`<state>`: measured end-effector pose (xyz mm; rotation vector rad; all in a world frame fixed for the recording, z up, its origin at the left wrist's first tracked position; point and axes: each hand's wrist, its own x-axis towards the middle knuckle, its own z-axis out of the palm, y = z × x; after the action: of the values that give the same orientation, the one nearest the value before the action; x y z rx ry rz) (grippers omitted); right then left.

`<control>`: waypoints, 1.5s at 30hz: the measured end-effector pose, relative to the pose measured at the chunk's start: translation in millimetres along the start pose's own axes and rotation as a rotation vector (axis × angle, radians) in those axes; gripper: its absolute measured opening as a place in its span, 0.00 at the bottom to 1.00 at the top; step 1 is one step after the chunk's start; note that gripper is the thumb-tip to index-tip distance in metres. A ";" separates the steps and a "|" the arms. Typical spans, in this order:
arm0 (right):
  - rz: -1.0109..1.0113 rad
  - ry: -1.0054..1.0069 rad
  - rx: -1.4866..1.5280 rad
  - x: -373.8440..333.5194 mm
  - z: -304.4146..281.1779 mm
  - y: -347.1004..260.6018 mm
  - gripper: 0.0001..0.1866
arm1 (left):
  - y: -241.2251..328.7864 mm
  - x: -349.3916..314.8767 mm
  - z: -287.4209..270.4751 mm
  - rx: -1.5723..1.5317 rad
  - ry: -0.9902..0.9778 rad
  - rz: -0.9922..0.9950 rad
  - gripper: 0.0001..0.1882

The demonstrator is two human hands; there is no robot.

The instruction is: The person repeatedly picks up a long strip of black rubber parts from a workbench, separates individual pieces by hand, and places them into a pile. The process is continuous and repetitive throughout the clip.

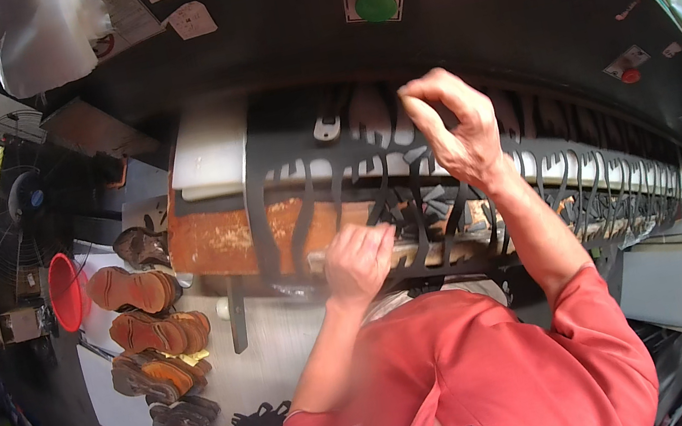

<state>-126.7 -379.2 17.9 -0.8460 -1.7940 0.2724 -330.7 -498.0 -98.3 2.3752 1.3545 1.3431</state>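
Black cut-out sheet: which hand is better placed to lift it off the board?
Right. The right hand is raised, pinching the black sheet; the left hand is a fist at its near edge.

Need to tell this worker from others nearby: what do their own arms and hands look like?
Both forearms are bare below short red sleeves of a buttoned shirt with a small chest emblem. The left hand and right hand show no gloves, watch or rings.
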 end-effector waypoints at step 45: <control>0.895 -0.161 0.144 -151.2 -22.7 17.9 0.14 | 45.6 -9.1 39.3 -0.130 -0.179 -0.294 0.24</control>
<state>-74.0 -470.9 -94.0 -1.5134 -1.4080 1.0511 -274.4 -519.6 -106.9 2.0589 1.4463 1.0763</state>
